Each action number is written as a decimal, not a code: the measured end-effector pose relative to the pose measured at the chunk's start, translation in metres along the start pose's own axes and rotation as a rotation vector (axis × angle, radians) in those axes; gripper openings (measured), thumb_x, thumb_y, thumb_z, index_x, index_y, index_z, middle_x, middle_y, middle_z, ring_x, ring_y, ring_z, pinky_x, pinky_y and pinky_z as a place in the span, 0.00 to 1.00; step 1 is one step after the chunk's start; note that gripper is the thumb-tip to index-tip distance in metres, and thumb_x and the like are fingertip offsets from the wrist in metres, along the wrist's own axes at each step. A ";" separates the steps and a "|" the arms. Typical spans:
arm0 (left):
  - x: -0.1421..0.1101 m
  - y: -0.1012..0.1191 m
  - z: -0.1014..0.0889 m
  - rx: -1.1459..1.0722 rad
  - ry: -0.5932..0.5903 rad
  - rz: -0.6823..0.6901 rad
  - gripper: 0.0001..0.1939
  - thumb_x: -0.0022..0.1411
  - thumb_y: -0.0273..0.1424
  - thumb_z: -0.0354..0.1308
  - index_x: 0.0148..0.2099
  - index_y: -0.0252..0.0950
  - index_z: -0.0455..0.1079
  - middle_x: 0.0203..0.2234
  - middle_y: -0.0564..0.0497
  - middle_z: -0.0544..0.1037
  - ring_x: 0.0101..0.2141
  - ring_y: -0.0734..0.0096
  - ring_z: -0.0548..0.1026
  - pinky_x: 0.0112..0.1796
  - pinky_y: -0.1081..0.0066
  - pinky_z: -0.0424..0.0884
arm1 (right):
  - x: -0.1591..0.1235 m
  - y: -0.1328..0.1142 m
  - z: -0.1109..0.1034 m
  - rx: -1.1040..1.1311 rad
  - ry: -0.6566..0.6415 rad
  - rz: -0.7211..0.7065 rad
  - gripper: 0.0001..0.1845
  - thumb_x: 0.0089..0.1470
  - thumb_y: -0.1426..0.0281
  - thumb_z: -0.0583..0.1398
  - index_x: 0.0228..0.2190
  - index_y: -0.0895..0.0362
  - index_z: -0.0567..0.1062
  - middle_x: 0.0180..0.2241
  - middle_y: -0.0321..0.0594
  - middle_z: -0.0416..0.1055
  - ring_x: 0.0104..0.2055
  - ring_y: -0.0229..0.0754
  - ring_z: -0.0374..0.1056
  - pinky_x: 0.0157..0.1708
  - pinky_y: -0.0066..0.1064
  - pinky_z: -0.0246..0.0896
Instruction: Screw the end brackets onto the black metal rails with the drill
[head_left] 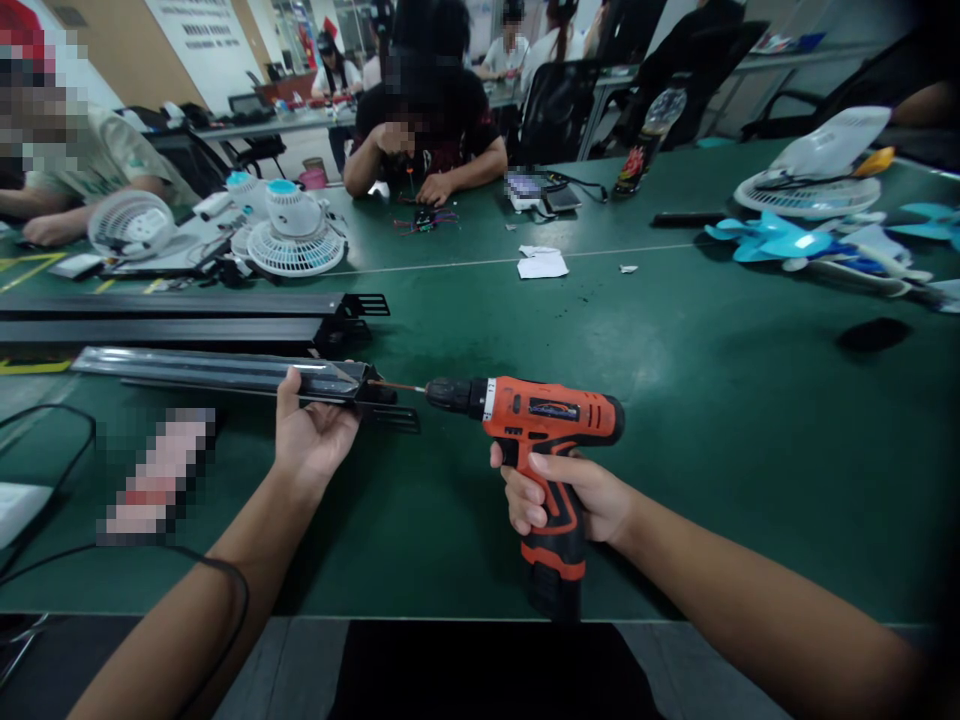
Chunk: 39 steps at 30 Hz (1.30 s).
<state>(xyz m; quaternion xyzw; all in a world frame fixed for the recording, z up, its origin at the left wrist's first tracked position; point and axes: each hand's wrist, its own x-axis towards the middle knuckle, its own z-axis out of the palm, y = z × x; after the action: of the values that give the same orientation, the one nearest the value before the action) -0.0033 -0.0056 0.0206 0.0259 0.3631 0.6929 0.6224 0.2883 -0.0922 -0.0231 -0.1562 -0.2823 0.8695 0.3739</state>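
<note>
My right hand is wrapped around the grip of an orange and black cordless drill, a finger at its trigger. From the drill's chuck a long thin bit points left and meets the end of a dark metal bar, which has a shiny, film-like upper face. My left hand grips this bar near that end, thumb on top and fingers underneath. Whether the bit's tip sits on a screw is hidden inside the bar's end. A slotted black bracket sticks out below the bit.
Two similar black bars lie behind the held one. Fan parts stand at the back left, with blue fan blades at the right. A pixelated flat object and a black cable are near my left arm. A person sits across the table.
</note>
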 end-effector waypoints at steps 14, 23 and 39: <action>0.002 -0.001 -0.003 -0.016 -0.032 0.000 0.15 0.74 0.41 0.53 0.54 0.41 0.76 0.37 0.49 0.83 0.40 0.60 0.84 0.47 0.60 0.80 | 0.001 0.002 -0.001 0.008 0.016 0.000 0.20 0.60 0.61 0.71 0.48 0.61 0.79 0.24 0.28 0.68 0.23 0.33 0.67 0.32 0.31 0.72; 0.005 0.000 -0.007 0.072 -0.008 0.002 0.16 0.73 0.43 0.53 0.54 0.43 0.76 0.38 0.48 0.83 0.41 0.58 0.83 0.45 0.59 0.82 | 0.002 0.004 -0.003 0.006 0.032 0.002 0.20 0.59 0.62 0.72 0.47 0.61 0.78 0.24 0.28 0.68 0.24 0.33 0.68 0.31 0.31 0.74; 0.005 0.000 -0.005 -0.014 -0.007 -0.064 0.18 0.73 0.43 0.54 0.54 0.37 0.74 0.38 0.44 0.84 0.37 0.57 0.85 0.39 0.62 0.83 | 0.002 0.007 -0.003 0.048 -0.009 0.014 0.21 0.59 0.63 0.72 0.48 0.61 0.78 0.32 0.33 0.73 0.26 0.32 0.70 0.35 0.31 0.74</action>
<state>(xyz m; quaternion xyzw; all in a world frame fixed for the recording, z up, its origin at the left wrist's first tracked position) -0.0072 -0.0035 0.0145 0.0126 0.3567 0.6751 0.6456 0.2843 -0.0938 -0.0299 -0.1454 -0.2621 0.8792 0.3703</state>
